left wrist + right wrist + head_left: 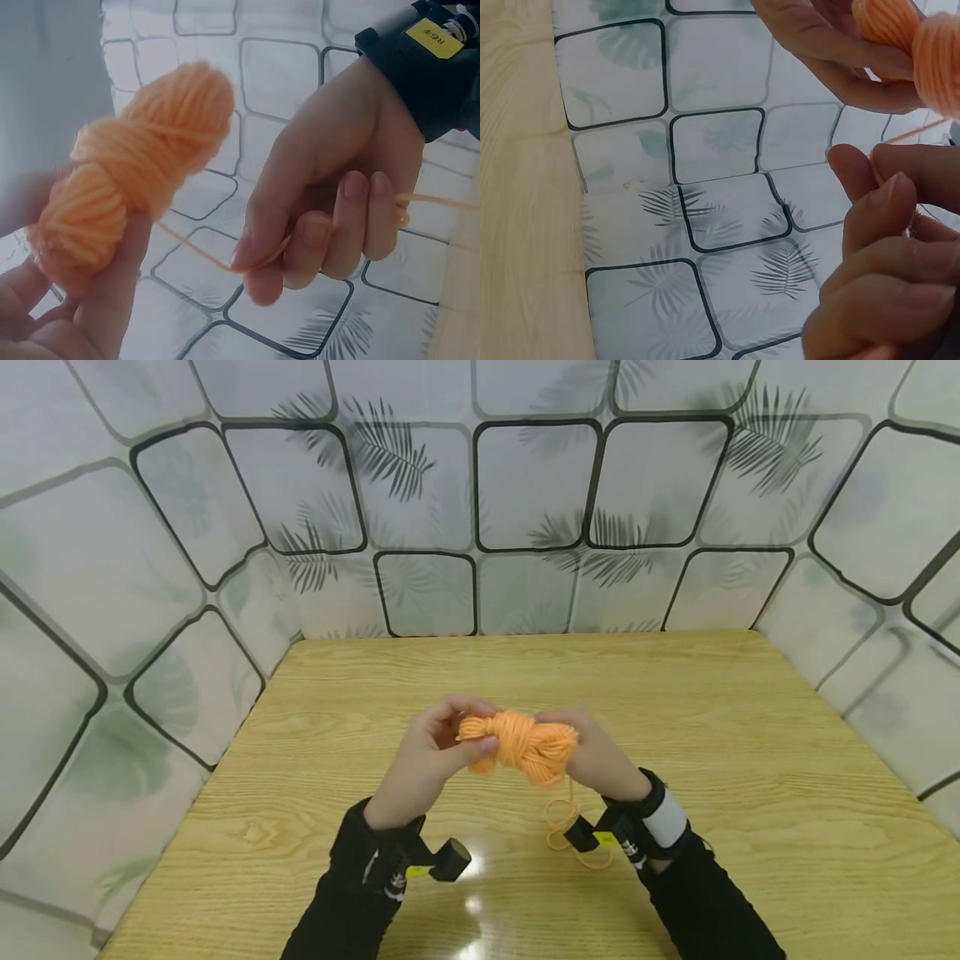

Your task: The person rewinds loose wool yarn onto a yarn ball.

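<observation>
My left hand grips a skein of orange yarn by its left end, held up above the table. Thick wraps go round the middle of the skein in the left wrist view. Beside it my right hand pinches a single yarn strand between thumb and forefinger, its other fingers curled in. From the skein the strand runs taut to that pinch and leaves past the little finger. In the head view the skein hides part of the right hand. A loose yarn tail hangs in loops below it.
A wood-grain table spreads under both hands. Patterned white panels with dark outlines and leaf prints stand behind it and at both sides. Each wrist wears a black strap with a small camera.
</observation>
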Action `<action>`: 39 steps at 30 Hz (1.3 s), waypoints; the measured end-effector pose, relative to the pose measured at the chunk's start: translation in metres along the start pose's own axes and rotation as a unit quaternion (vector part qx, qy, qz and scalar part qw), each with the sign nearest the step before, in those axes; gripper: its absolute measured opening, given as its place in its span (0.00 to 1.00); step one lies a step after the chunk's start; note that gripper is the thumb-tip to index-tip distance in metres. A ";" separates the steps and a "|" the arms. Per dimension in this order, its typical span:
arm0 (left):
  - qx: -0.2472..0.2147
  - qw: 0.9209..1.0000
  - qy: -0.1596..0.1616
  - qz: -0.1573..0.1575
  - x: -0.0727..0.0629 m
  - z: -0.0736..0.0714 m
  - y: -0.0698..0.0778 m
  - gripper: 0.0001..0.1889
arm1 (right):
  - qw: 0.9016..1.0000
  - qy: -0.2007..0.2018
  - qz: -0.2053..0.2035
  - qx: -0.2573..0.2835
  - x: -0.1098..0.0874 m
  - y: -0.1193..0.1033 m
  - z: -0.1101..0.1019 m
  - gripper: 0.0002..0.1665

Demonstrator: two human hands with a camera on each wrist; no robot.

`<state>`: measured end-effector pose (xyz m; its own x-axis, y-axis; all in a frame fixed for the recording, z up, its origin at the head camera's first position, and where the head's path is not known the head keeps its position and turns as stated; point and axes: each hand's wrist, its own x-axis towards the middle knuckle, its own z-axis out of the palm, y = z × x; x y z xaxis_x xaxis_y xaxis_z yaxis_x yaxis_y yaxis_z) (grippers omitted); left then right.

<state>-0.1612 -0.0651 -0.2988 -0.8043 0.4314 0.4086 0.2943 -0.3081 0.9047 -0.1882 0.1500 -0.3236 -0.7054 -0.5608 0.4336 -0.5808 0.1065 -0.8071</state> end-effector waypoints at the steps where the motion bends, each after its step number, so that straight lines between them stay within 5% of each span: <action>1: 0.000 1.000 0.016 0.002 0.000 0.000 0.000 0.12 | 1.000 -0.005 -0.003 -0.004 0.001 0.001 0.002 0.06; 8: 0.053 0.990 0.129 0.037 0.004 0.003 -0.004 0.12 | 0.997 -0.033 0.062 0.013 0.003 -0.004 0.018 0.11; 14: 0.107 0.976 0.169 0.086 0.007 0.004 -0.010 0.12 | 0.997 -0.050 0.049 -0.020 0.003 -0.012 0.024 0.12; 20: 0.176 0.959 0.183 0.127 0.008 0.003 -0.016 0.12 | 0.998 -0.053 0.021 -0.012 0.000 -0.017 0.023 0.10; 26: 0.240 0.942 0.193 0.134 0.010 0.003 -0.017 0.11 | 0.999 -0.046 -0.015 -0.021 -0.003 -0.023 0.016 0.08; 39: 0.331 0.926 0.141 0.110 0.011 0.001 -0.023 0.09 | 0.997 -0.006 -0.071 -0.036 -0.011 -0.035 -0.001 0.08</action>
<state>-0.1768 -0.0527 -0.3146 -0.7624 0.1518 0.6290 0.6444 0.2655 0.7171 -0.1605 0.1531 -0.2992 -0.6095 -0.5841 0.5360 -0.7023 0.0840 -0.7069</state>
